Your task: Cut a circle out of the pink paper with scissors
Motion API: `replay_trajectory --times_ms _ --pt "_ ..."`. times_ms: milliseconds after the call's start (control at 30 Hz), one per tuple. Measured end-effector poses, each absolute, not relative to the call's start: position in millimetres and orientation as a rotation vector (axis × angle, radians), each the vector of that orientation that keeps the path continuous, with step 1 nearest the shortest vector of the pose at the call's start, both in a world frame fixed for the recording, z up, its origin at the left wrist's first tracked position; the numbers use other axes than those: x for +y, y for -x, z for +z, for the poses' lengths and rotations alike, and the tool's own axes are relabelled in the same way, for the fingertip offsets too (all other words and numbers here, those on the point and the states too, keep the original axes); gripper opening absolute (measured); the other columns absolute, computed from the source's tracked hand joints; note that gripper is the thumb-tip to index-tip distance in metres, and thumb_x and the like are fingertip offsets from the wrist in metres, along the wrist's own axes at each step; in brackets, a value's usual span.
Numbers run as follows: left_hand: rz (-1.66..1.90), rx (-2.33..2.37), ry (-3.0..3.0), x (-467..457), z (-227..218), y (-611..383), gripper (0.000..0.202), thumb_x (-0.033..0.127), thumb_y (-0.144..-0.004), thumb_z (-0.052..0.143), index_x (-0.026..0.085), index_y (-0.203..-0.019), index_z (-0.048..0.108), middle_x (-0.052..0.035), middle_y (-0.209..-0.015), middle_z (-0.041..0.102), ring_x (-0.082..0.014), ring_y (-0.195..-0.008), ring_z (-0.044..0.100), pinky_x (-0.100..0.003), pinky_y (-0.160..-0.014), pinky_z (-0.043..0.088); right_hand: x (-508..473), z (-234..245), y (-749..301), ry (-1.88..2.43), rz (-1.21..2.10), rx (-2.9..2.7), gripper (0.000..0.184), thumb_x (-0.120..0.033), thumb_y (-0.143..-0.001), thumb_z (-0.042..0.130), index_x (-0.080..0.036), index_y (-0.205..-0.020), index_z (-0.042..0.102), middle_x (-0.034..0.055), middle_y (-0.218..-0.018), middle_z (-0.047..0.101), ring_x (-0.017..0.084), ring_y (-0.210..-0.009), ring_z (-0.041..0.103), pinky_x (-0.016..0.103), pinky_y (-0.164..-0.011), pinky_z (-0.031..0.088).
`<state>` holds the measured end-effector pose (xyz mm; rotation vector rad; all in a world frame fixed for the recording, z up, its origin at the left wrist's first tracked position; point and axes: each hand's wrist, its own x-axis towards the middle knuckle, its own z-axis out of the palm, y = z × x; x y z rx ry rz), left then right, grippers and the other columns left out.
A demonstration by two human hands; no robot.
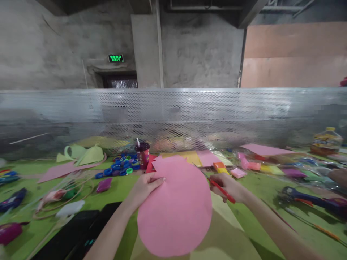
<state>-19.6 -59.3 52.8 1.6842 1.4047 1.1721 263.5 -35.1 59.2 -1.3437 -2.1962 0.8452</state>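
A large pink paper sheet (176,213), mostly rounded along its sides and bottom with a jagged top left edge, stands tilted up in front of me. My left hand (150,186) pinches its upper left edge, thumb on the near face and fingers partly behind. At the upper right edge, my right hand (226,186) is closed around what look like red-handled scissors (223,191). Their thin dark blade lies along the paper's rim; the loops are mostly hidden by the fingers. Beneath the pink paper lies a pale yellow sheet (230,231).
A dark lidded cup (142,155) with a straw stands beside blue rings (119,166). Black flat boxes (73,234) lie at left near my forearm. A glue gun (314,202) is at right. A perforated metal screen (173,119) rises behind the green table (260,224).
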Motion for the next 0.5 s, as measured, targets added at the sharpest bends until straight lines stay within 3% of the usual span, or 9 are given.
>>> replay_trajectory --times_ms 500 --pt "1.165 1.422 -1.705 -58.2 51.3 21.1 0.030 0.044 -0.066 0.055 0.016 -0.073 0.065 -0.0042 -0.075 0.066 -0.0207 -0.068 0.059 -0.028 -0.058 0.042 -35.0 58.2 -262.2 1.360 0.831 -2.191 0.007 -0.020 -0.064 0.045 -0.016 -0.061 0.040 -0.0061 -0.052 0.039 0.004 -0.038 0.041 0.016 -0.033 0.042"
